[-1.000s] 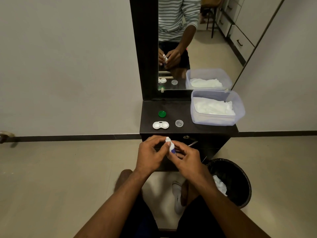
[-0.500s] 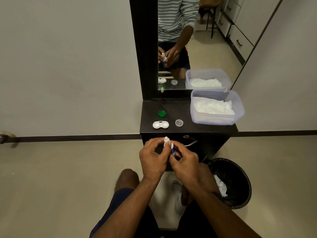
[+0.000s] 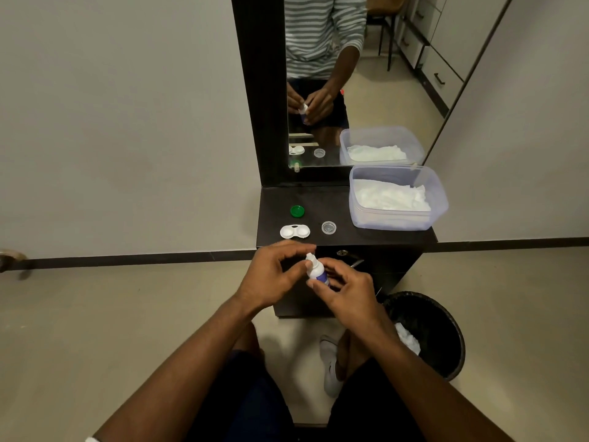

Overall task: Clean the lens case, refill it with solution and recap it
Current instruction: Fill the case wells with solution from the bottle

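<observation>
A small white solution bottle [image 3: 315, 270] with a purple label is held upright in front of the dresser's edge. My right hand [image 3: 347, 290] grips its lower body. My left hand [image 3: 272, 275] curls round its white top, thumb against the neck and fingers arched over the tip. The white lens case [image 3: 294, 231] lies open on the dark dresser top [image 3: 347, 240], just beyond my hands. Behind it lies a green cap [image 3: 297, 211], and to its right a clear cap [image 3: 329, 227].
A clear plastic tub [image 3: 398, 218] of white tissues stands at the dresser's right end, below a mirror [image 3: 366, 90]. A black bin [image 3: 446, 355] holding crumpled tissue sits on the floor at the right, beside my knees.
My hands have stayed at the bottle in front of the dresser. The left fingers have lifted a little off the top, so more of the white tip shows.
</observation>
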